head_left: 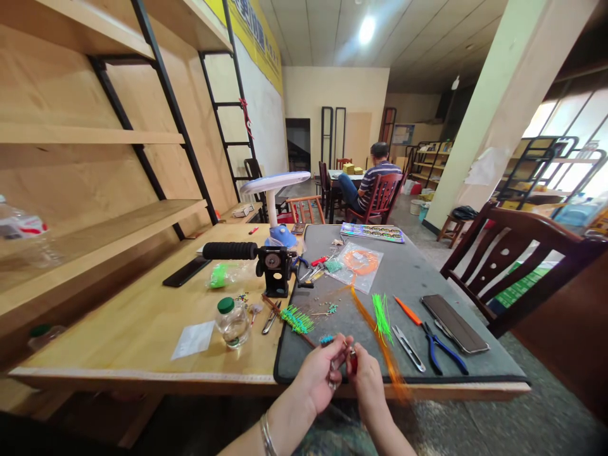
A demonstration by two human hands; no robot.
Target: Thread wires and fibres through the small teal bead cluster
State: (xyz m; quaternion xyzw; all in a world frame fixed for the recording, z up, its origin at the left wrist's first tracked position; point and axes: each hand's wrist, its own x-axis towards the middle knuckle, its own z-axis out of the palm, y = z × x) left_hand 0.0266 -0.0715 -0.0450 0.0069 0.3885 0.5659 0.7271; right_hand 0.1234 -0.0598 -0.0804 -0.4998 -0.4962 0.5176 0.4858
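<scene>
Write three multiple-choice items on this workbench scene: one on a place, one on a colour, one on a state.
1. Where do the blue-handled pliers lie?
A. On the grey mat
B. On a shelf
C. On a chair

2. What colour is the lid of the glass jar?
A. Red
B. Blue
C. Green

3. What is the right hand doing?
A. Lying flat
B. Pinching a small red object
C. Holding the pliers

1: A, they rest on the mat near its edge.
2: C, the lid shows green.
3: B, the fingers close on it.
</scene>
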